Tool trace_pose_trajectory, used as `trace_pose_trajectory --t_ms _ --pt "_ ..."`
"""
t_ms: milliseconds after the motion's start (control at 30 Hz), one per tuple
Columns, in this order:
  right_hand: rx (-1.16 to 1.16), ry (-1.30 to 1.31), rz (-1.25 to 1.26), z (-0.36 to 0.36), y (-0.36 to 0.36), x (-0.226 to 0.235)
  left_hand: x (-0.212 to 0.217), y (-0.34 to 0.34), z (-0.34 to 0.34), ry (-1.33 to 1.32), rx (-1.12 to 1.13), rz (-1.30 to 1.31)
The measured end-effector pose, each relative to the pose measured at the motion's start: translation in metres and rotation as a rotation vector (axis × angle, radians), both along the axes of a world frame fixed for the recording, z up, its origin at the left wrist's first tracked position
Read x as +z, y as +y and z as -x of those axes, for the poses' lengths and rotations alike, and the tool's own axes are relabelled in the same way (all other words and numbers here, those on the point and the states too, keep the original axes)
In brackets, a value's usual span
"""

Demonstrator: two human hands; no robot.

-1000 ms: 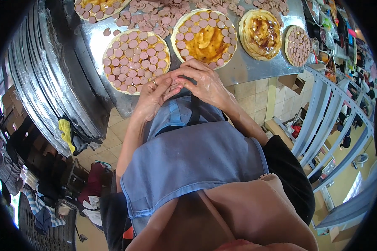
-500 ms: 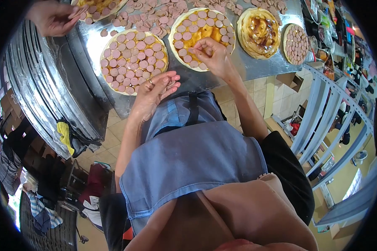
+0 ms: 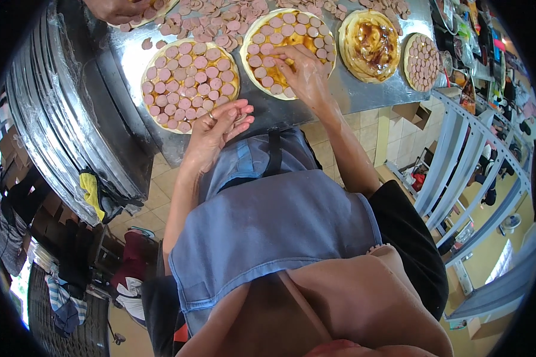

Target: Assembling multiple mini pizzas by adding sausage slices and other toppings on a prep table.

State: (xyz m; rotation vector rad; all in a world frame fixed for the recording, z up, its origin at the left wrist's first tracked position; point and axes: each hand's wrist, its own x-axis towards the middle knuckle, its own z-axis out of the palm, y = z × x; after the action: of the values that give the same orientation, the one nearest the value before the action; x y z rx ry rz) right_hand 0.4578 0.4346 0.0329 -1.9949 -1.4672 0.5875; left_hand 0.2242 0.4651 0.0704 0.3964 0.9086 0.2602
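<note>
Head view is showing the right hand (image 3: 304,74) pressing fingertips onto sausage slices (image 3: 267,77) of the middle pizza (image 3: 289,50) on the steel table (image 3: 363,95). The left hand (image 3: 217,128) is hovering loosely cupped, holding nothing visible, near the left pizza (image 3: 187,83).

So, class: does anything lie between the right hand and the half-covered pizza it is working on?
Nothing visible does. The right hand already rests on the half-covered pizza, fingertips on its sausage slices.
</note>
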Motion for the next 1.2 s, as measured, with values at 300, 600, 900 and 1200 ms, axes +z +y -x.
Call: trace_pose_trajectory --t_ms 300,600,900,1200 --pt "0.096 -0.124 0.013 0.001 -0.01 0.001 0.002 0.003 -0.001 -0.059 -0.005 -0.018" --pt "0.094 0.369 0.089 0.033 -0.015 0.061 -0.001 0.005 -0.001 -0.176 0.099 0.084" --pt "0.364 0.243 0.115 0.041 -0.035 0.058 -0.01 -0.001 0.001 -0.135 0.151 0.133" --pt "0.125 0.686 0.298 0.034 -0.033 0.057 -0.005 0.002 -0.002 -0.15 0.096 0.122"
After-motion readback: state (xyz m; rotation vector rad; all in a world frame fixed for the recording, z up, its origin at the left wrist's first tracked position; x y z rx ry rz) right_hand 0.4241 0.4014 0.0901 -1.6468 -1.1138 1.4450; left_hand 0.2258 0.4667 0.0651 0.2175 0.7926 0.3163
